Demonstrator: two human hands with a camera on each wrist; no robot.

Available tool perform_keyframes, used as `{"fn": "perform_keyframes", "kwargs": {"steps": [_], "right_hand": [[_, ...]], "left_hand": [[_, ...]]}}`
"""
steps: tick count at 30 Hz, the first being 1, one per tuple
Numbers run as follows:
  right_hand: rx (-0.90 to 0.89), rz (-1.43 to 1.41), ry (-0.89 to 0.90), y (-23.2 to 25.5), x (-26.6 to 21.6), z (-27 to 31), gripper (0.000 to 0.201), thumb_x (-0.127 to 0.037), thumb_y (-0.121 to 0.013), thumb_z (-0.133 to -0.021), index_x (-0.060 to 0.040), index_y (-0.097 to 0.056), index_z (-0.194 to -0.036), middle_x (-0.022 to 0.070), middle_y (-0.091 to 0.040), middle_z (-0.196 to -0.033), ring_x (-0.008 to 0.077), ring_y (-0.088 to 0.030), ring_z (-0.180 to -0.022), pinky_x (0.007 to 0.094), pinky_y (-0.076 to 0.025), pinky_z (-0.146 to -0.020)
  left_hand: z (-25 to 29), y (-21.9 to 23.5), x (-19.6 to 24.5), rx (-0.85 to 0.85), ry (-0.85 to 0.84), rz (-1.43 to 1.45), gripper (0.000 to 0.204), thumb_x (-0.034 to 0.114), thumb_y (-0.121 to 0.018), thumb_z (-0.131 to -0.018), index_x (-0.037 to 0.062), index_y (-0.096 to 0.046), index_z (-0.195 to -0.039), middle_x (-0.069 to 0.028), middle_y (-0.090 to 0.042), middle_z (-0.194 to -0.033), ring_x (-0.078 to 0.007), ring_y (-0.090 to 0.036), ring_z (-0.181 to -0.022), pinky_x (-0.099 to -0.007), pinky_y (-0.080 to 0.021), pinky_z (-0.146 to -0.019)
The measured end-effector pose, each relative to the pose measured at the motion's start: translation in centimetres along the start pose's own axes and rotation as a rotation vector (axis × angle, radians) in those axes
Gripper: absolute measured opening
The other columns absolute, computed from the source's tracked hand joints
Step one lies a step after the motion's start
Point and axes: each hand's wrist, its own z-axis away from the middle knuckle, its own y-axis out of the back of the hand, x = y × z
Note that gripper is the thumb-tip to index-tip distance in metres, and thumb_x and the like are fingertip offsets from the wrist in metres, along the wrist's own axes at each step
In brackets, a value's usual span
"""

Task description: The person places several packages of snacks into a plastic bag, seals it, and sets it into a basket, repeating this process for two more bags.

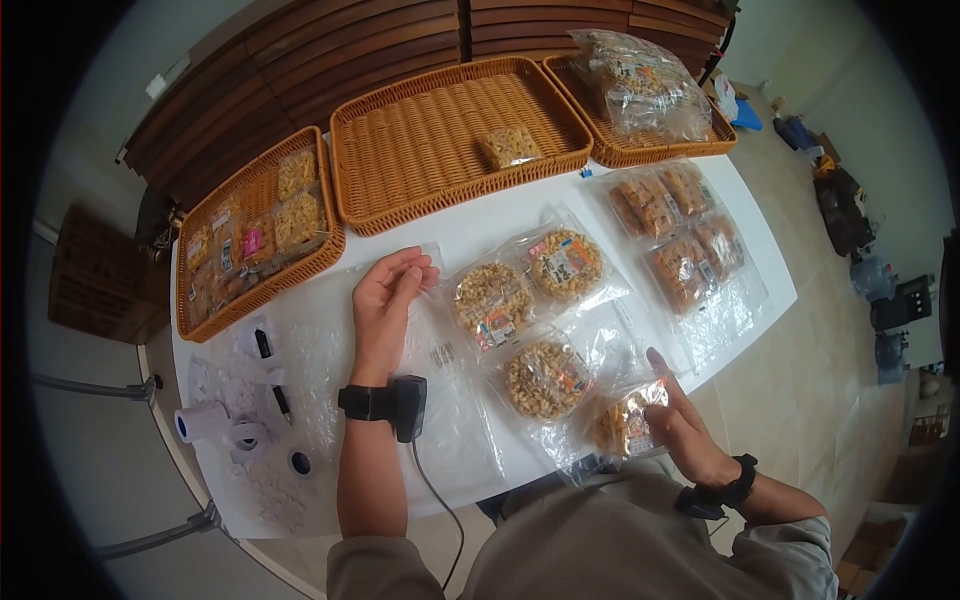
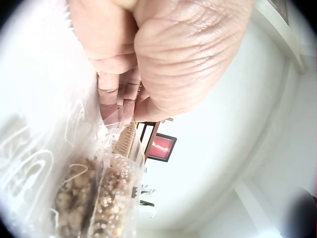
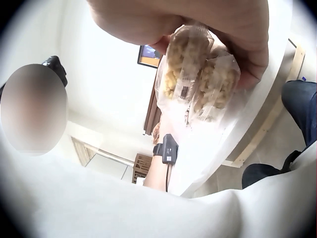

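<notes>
Clear plastic bags with round puffed-grain cakes [image 1: 494,303] lie at the middle of the table in the head view. My left hand [image 1: 385,305] is left of them, fingertips pinching a clear plastic edge; in the left wrist view the left hand [image 2: 183,59] has thumb and fingers together on the film, with wrapped grain pieces [image 2: 116,198] below. My right hand [image 1: 690,430] grips a small wrapped packet [image 1: 628,420] near the table's front edge. In the right wrist view, the right hand [image 3: 233,20] holds two wrapped lumps [image 3: 188,59] side by side.
A wicker tray of packets [image 1: 185,270] stands left; another [image 1: 400,215] behind holds one packet [image 1: 511,146]. The back-right tray [image 1: 650,154] bears large bags [image 1: 645,85]. Bagged brown snacks [image 1: 680,270] lie right; tape rolls [image 1: 203,421] and black pens [image 1: 281,400] lie left.
</notes>
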Motion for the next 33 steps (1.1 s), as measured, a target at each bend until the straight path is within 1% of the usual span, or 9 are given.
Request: {"fn": "perform_keyframes", "kwargs": {"steps": [4, 7, 10, 13, 19, 25, 28, 31, 33], "right_hand": [[0.089, 0.067, 0.097, -1.3, -0.6, -0.3, 0.07, -0.021, -0.047, -0.105, -0.0057, -0.006, -0.159, 0.0107, -0.021, -0.161, 0.0175, -0.033, -0.139, 0.0326, -0.028, -0.115], [0.144, -0.171, 0.082, -1.2, 1.0, -1.1, 0.069, -0.022, -0.047, -0.105, -0.0049, -0.008, -0.159, 0.0114, -0.029, -0.157, 0.018, -0.035, -0.138, 0.0339, -0.029, -0.114], [0.121, -0.449, 0.034, -1.1, 1.4, -1.0, 0.066, -0.021, -0.048, -0.105, -0.0044, -0.013, -0.158, 0.0117, -0.038, -0.151, 0.0191, -0.037, -0.138, 0.0364, -0.029, -0.115], [0.217, -0.254, 0.152, -1.4, 0.9, -0.8, 0.064, -0.02, -0.051, -0.104, -0.0042, -0.017, -0.156, 0.0107, -0.047, -0.144, 0.0181, -0.044, -0.132, 0.0363, -0.035, -0.112], [0.264, -0.219, 0.178, -2.0, 0.4, -0.7, 0.062, -0.021, -0.055, -0.103, -0.0013, -0.024, -0.153, 0.0095, -0.055, -0.135, 0.0161, -0.054, -0.121, 0.0324, -0.043, -0.104], [0.254, -0.13, 0.198, -1.8, 0.7, -1.3, 0.052, -0.025, -0.053, -0.104, 0.0018, -0.038, -0.146, 0.0089, -0.057, -0.132, 0.0142, -0.055, -0.118, 0.0303, -0.042, -0.103], [0.214, -0.139, 0.134, -1.5, 0.4, -1.5, 0.049, -0.027, -0.053, -0.104, 0.0023, -0.044, -0.143, 0.0086, -0.06, -0.128, 0.0129, -0.055, -0.116, 0.0291, -0.043, -0.101], [0.103, -0.026, 0.055, -1.2, -0.8, -1.5, 0.045, -0.026, -0.055, -0.103, 0.0029, -0.05, -0.137, 0.0078, -0.062, -0.123, 0.0121, -0.056, -0.113, 0.0289, -0.043, -0.099], [0.087, 0.061, -0.019, -0.6, -0.9, -1.5, 0.04, -0.026, -0.057, -0.102, 0.0046, -0.058, -0.128, 0.0065, -0.066, -0.113, 0.0108, -0.058, -0.104, 0.0284, -0.046, -0.092]], "left_hand": [[0.0, 0.0, -0.1, 0.003, 0.004, -0.013, 0.025, 0.003, -0.056, -0.099, -0.0065, -0.059, -0.122, -0.0101, -0.067, -0.108, -0.0167, -0.066, -0.097, -0.029, -0.053, -0.09], [0.0, 0.2, -0.2, -0.01, 0.004, -0.029, 0.028, 0.006, -0.058, -0.099, -0.0066, -0.058, -0.124, -0.012, -0.066, -0.112, -0.0179, -0.065, -0.099, -0.0304, -0.052, -0.093], [0.0, 0.1, -0.1, -0.008, 0.005, -0.027, 0.027, 0.006, -0.058, -0.099, -0.0064, -0.058, -0.124, -0.0118, -0.066, -0.112, -0.0177, -0.065, -0.099, -0.0302, -0.052, -0.092], [0.0, 0.2, -0.2, -0.008, 0.009, -0.024, 0.028, 0.006, -0.058, -0.099, -0.0061, -0.058, -0.124, -0.0117, -0.066, -0.112, -0.018, -0.065, -0.1, -0.0302, -0.051, -0.093], [0.0, 0.2, -0.1, -0.019, 0.002, -0.027, 0.028, 0.006, -0.058, -0.099, -0.006, -0.057, -0.125, -0.0122, -0.065, -0.113, -0.0188, -0.065, -0.102, -0.0308, -0.052, -0.093], [0.0, 0.0, -0.1, 0.0, -0.006, -0.015, 0.026, 0.003, -0.055, -0.099, -0.0074, -0.058, -0.123, -0.0119, -0.066, -0.109, -0.0179, -0.066, -0.099, -0.0307, -0.054, -0.091], [-0.1, 0.3, -0.3, -0.023, 0.005, -0.009, 0.029, 0.007, -0.058, -0.099, -0.0061, -0.057, -0.125, -0.0125, -0.065, -0.114, -0.0189, -0.064, -0.103, -0.0307, -0.051, -0.094], [-0.1, 0.5, -0.5, -0.02, 0.002, -0.035, 0.029, 0.007, -0.058, -0.099, -0.0061, -0.057, -0.126, -0.0123, -0.066, -0.115, -0.0181, -0.064, -0.103, -0.0294, -0.05, -0.095], [-0.1, 0.1, -0.4, 0.004, 0.001, -0.021, 0.027, 0.005, -0.057, -0.099, -0.0063, -0.059, -0.124, -0.0109, -0.067, -0.111, -0.0162, -0.064, -0.1, -0.0276, -0.05, -0.091]]}}
